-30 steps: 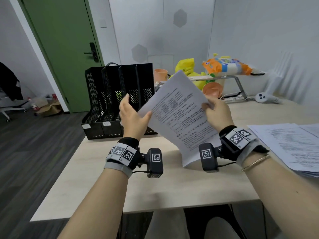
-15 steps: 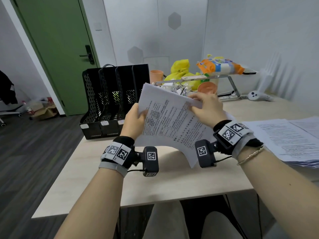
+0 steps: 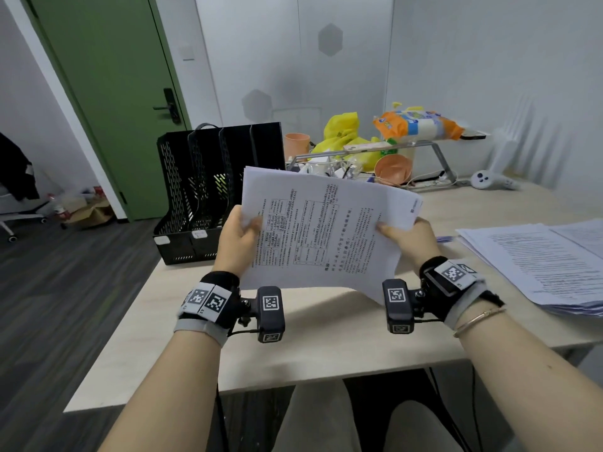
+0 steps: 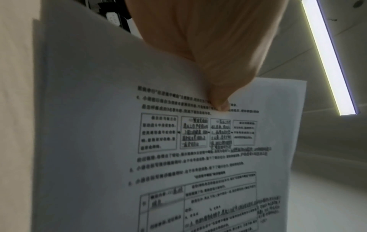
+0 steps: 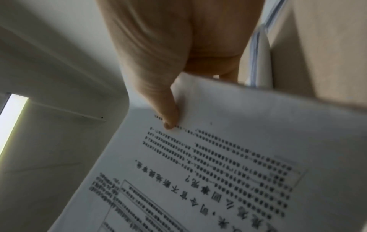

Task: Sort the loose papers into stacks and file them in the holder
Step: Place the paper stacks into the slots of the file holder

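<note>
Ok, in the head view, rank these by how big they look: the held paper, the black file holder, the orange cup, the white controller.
1. Held paper, though it's nearest the camera, so its lead is unsure.
2. Black file holder, close behind and partly hidden by the paper.
3. White controller and orange cup look alike, too close to rank.

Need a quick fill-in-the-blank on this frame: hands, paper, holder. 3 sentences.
1. The printed white paper sheet is held by ____ hands.
2. The black perforated file holder stands on the table's ____ side.
3. The loose paper stack lies beside the ____ hand.

Missing words: both; left; right
</note>
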The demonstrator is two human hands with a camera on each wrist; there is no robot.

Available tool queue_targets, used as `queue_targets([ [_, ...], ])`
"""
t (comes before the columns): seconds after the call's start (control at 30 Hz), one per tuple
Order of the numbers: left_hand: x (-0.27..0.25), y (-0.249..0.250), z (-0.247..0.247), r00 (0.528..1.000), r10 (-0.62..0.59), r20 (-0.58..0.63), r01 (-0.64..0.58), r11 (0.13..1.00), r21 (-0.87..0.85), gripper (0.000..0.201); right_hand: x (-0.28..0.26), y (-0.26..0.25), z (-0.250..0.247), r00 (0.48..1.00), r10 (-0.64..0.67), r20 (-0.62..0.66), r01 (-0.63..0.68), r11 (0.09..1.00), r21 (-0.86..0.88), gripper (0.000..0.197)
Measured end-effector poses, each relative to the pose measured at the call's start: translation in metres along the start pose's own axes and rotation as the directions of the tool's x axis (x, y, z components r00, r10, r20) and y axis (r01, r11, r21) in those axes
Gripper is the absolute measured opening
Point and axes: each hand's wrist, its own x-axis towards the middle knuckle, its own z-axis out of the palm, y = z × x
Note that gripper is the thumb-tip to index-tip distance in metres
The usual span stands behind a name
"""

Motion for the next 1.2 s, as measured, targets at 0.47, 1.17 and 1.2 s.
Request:
queue_targets([
  [0.47, -0.006, -0.019, 0.003, 0.988, -0.155, 0.002, 0.155, 0.987, -0.038, 0.051, -0.018, 0.010, 0.007, 0.987, -0.036, 0.154, 0.020, 0.995, 0.100, 0.023],
  [1.17, -0.007, -0.039, 0.019, 0.981, -0.074, -0.180, 0.088, 0.993, 0.075, 0.035, -0.021, 0.006, 0.029, 0.973, -0.140, 0.182, 0.142, 0.990, 0.006, 0.016],
  [1.2, -0.006, -0.039, 0.019, 0.985, -0.077, -0.153, 0.090, 0.993, 0.080, 0.034, -0.021, 0.007, 0.029, 0.973, -0.129, 0.193, 0.131, 0.991, 0.005, 0.018],
])
